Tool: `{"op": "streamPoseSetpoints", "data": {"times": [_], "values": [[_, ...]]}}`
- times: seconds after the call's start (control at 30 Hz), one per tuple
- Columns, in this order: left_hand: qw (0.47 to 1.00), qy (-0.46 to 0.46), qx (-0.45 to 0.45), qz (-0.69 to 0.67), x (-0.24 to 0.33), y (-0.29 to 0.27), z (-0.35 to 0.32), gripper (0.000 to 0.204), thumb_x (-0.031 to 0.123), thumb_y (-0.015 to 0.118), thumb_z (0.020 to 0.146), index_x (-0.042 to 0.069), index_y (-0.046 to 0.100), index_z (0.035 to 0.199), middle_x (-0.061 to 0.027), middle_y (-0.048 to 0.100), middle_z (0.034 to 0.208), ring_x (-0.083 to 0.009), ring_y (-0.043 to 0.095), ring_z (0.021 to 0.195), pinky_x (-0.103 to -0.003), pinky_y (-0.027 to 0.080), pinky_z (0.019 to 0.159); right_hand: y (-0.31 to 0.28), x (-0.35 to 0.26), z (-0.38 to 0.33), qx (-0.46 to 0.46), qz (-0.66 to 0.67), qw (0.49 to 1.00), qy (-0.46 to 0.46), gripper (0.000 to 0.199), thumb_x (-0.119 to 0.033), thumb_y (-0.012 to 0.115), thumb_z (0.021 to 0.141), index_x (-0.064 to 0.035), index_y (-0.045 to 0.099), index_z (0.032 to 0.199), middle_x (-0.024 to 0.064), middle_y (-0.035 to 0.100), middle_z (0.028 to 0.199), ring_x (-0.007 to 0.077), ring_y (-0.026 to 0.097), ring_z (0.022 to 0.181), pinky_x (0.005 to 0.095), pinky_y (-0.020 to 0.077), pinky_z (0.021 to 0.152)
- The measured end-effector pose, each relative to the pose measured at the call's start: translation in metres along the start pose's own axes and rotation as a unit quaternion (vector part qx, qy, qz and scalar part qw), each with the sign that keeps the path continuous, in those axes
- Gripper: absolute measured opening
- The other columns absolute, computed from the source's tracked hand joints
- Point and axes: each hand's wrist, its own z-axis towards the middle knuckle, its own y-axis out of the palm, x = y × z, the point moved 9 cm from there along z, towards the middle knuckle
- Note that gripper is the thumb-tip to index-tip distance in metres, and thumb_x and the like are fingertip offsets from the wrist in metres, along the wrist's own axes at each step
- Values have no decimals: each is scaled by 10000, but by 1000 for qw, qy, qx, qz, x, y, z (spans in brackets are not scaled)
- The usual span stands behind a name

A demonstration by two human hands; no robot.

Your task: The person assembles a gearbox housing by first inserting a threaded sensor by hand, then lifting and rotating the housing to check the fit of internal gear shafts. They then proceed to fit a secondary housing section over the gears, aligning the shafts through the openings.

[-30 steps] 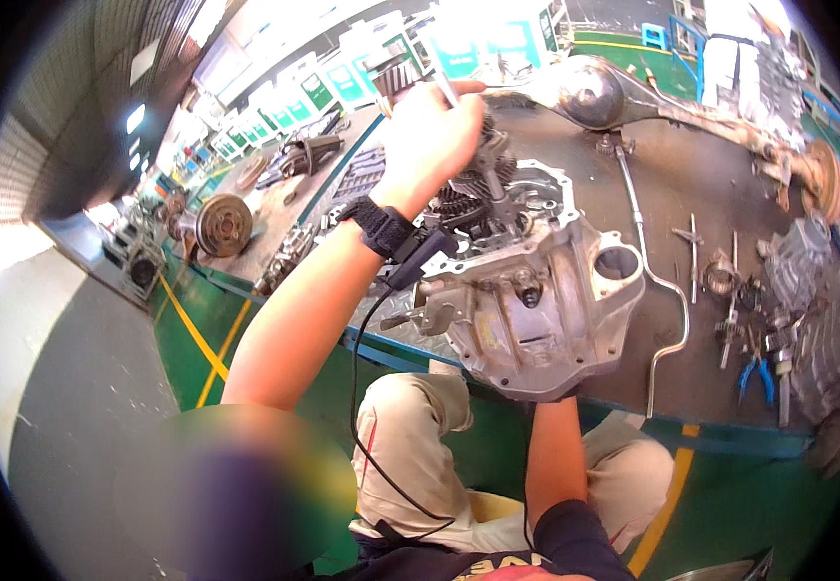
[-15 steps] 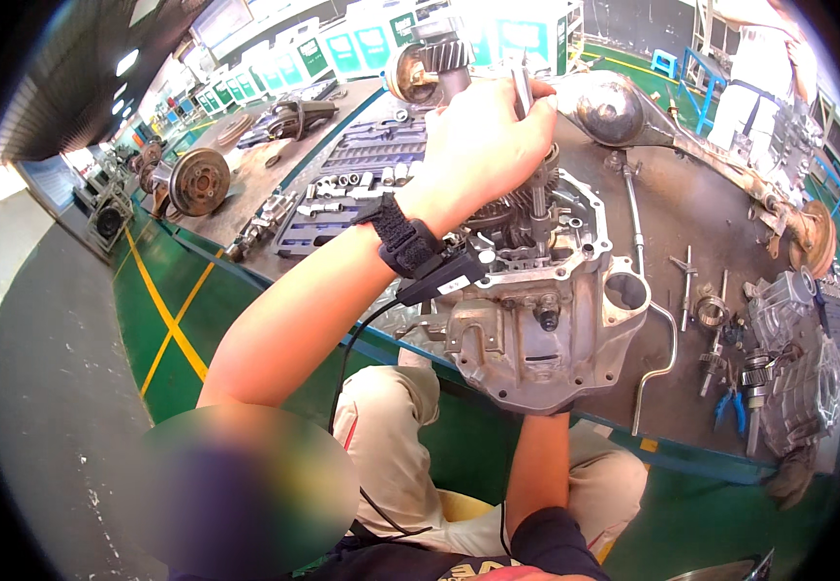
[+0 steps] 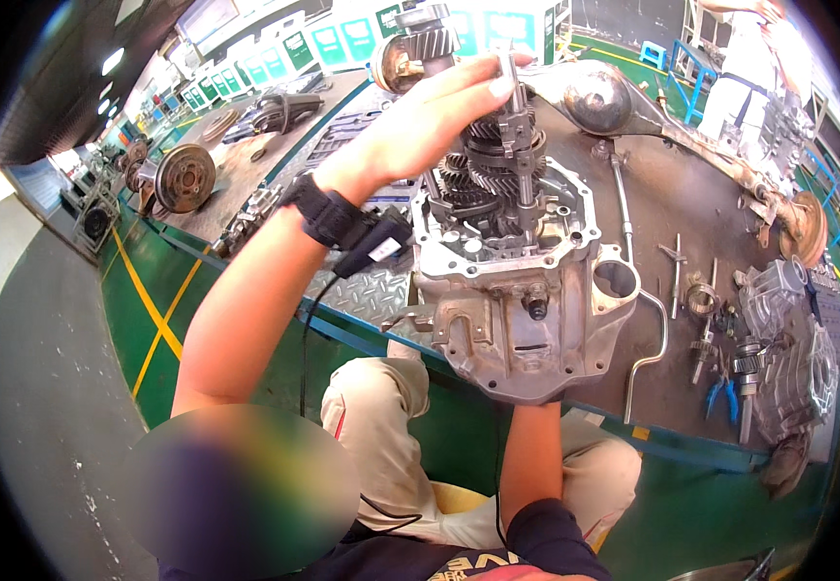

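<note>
A grey gearbox housing (image 3: 527, 334) stands at the bench's near edge with its open side up. Upright in it is a stack of gears (image 3: 497, 155), with a slim shift rod (image 3: 524, 184) along its front. My left hand (image 3: 439, 108) reaches over from the left, fingers stretched out and lying behind the rod's top. Its thumb tip rests beside the rod, and the grip looks loosened. Behind this hand rises a shaft with a helical gear (image 3: 432, 42). My right forearm (image 3: 533, 455) passes under the housing, which hides my right hand.
A truck axle (image 3: 599, 97) lies across the far right of the bench. At right are a bent metal pipe (image 3: 660, 334), blue-handled pliers (image 3: 722, 399), loose gears and a second metal casing (image 3: 796, 382). A rusty brake drum (image 3: 186, 178) sits left. One person stands at far right.
My left hand has loosened from around the rod's top and slid left, its fingers straightening and the thumb moving to the rod's left. The whole view has shifted slightly. The housing looks unmoved.
</note>
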Motion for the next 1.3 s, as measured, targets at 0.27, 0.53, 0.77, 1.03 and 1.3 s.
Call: {"op": "streamPoseSetpoints", "data": {"times": [0.27,0.53,0.77,1.03,1.3], "values": [[996,37,-79,35,-13,-12,5,575,114,625,1076,91,445,1621,-132,526,1594,-217,457,1491,-392,358,1249,1,0,0,-1,-5,1000,-1,441,-352,636,990,-87,664,1341,127,671,1317,374,592,1257,543,420,1103],[994,-27,-32,100,-19,-20,13,560,127,684,1040,110,513,1573,-139,651,1449,-200,644,1287,-365,520,1101,2,2,-3,3,-13,1000,0,426,-338,649,980,-85,674,1321,132,677,1292,376,601,1234,541,429,1086],[972,-76,72,210,-16,-24,9,498,197,735,992,42,621,1451,-140,767,1224,-202,761,1080,-335,612,888,1,-1,-6,5,-20,1000,-2,412,-325,662,971,-83,683,1305,136,683,1271,378,609,1214,540,437,1072],[973,-40,53,220,-13,-21,14,481,117,702,995,52,613,1463,-122,746,1262,-187,719,1130,-360,570,1006,2,3,-2,4,-29,1000,0,397,-311,675,961,-81,693,1286,141,688,1246,380,618,1192,538,446,1056],[989,-57,34,129,-27,-19,21,650,244,829,921,40,579,1485,-195,732,1274,-293,707,1188,-403,557,1026,6,4,1,-10,-17,1000,6,383,-296,689,951,-79,703,1266,146,694,1221,382,627,1169,536,455,1039]]}}
